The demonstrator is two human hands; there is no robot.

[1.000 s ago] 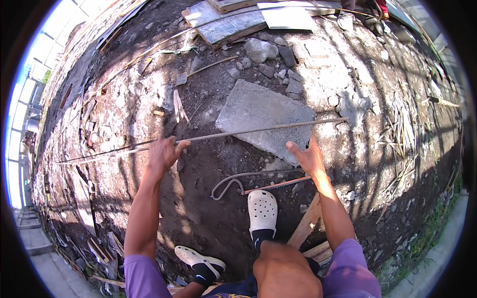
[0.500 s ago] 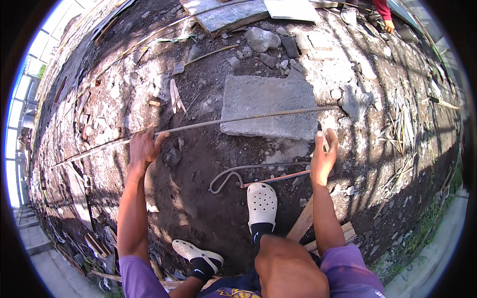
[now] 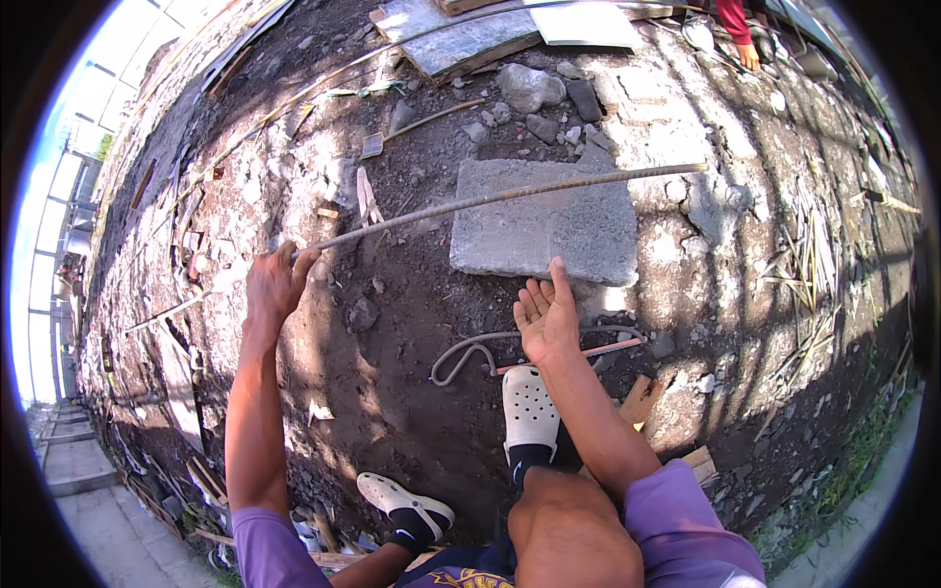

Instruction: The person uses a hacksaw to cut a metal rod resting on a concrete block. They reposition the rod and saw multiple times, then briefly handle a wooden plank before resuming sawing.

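Note:
My left hand (image 3: 277, 284) is closed around a long, thin steel rod (image 3: 421, 214) that looks like rebar. The rod slants up to the right, its free end passing above a grey concrete slab (image 3: 544, 235). At the slab's near edge, my right hand (image 3: 547, 318) is open with the palm turned up and holds nothing. Its thumb points toward the slab. Below that hand lies a bent rod (image 3: 461, 345) with a looped end, beside a straight reddish bar (image 3: 613, 348) near my right shoe.
Rubble and stones (image 3: 529, 88) lie beyond the slab, with flat boards (image 3: 456, 44) at the back. Dry strips (image 3: 799, 255) are scattered at the right. Wood pieces (image 3: 642, 402) lie by my right leg. Another person's hand (image 3: 749, 56) reaches down at the far right.
The rod's right end has swung up and away across the slab. My right hand has moved left and turned palm up; my left hand keeps its grip.

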